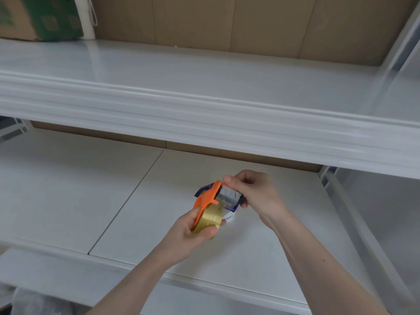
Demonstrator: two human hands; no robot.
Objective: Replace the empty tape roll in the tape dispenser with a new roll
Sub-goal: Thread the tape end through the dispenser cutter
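An orange tape dispenser [206, 197] is held above the lower white shelf [147, 201]. A yellowish roll of clear tape [210, 217] sits in it. My left hand [193, 233] grips the roll and the dispenser's lower end from below. My right hand [252, 192] pinches the dispenser's upper end, thumb on the orange tip, where a strip of clear tape [227, 196] lies across the cutter end. A white and blue object [229, 217] shows just behind the dispenser, mostly hidden.
The upper white shelf [204, 92] juts out above the hands. A green and brown cardboard box [38, 17] stands on it at far left. Brown cardboard backs both shelves. A seam [127, 201] splits the lower shelf. White uprights stand at right.
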